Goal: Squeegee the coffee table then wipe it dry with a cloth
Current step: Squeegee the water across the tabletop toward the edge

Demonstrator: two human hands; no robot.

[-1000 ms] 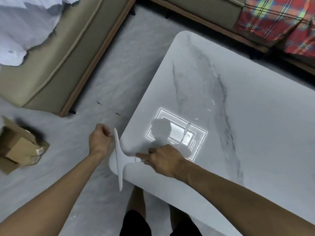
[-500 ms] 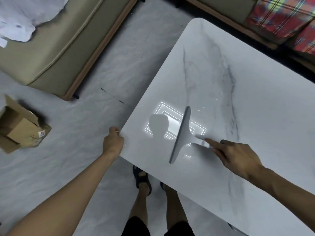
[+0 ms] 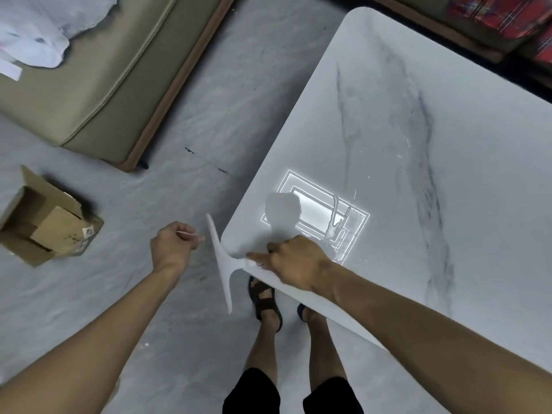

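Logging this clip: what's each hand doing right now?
Left hand: closed in a loose fist off the table edge, touching nothing.
Right hand: closed on the squeegee handle, blade at the coffee table corner.

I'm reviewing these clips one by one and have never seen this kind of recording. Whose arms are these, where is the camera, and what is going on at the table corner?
There is no machine here. A person wears a wide-angle camera on the head, so the single view looks down along their own arms and, at the bottom, their legs and sandals.

The right hand grips the handle of a white squeegee. Its blade stands at the near corner of the marble-patterned coffee table, overhanging the edge. The left hand is closed and hangs beside the table over the floor, touching neither table nor squeegee. It may pinch something thin and pale; I cannot tell what.

The bright rectangle on the tabletop is a ceiling light's reflection, with streaks of water across it. On the floor lie an open cardboard box and a sofa's base. No cloth can be made out for certain.
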